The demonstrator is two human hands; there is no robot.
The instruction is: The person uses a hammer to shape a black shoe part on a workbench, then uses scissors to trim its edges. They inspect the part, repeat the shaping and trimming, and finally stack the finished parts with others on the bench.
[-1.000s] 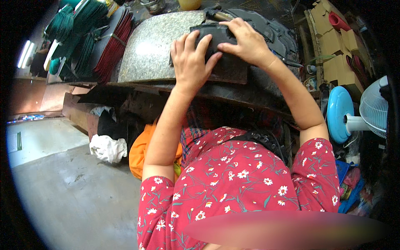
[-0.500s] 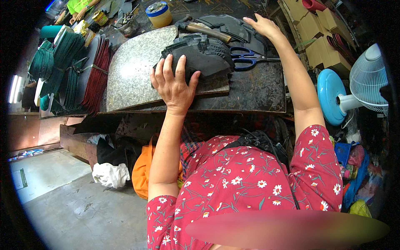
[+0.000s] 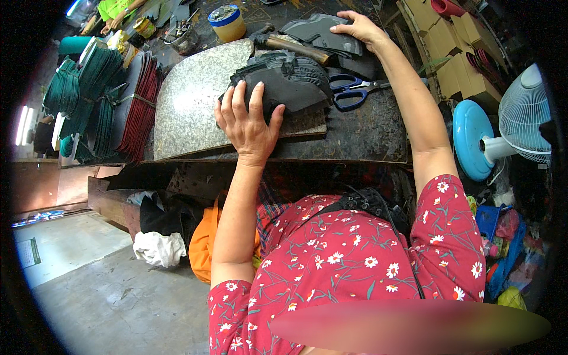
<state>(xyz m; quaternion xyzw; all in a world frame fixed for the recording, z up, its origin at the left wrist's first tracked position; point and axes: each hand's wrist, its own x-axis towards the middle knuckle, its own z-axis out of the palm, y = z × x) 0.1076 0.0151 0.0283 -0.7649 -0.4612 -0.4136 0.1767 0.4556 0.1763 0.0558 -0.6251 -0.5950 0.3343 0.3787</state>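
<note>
My left hand (image 3: 247,127) lies with spread fingers on the near stack of black flat cut pieces (image 3: 290,89), which sits on a speckled stone slab (image 3: 189,100). Farther back to the right, my right hand (image 3: 362,29) is at the edge of a second stack of black flat pieces (image 3: 322,34). Its thumb rests over the top piece and its fingers reach around the far edge. Between the stacks lies a hammer with a wooden handle (image 3: 299,49). Blue-handled scissors (image 3: 352,94) lie to the right of the near stack, below my right forearm.
Tied bundles of green strips (image 3: 97,77) and red-edged pieces (image 3: 137,109) stand at the left. A blue-rimmed tub (image 3: 228,23) is at the back. Cardboard boxes (image 3: 447,44) and a blue and white fan (image 3: 473,139) are at the right. Another person's hand (image 3: 112,25) shows far left.
My right hand has moved slightly left and away, and its fingers have closed at the far stack's edge. The top pieces there have shifted. My left hand stays on the near stack.
</note>
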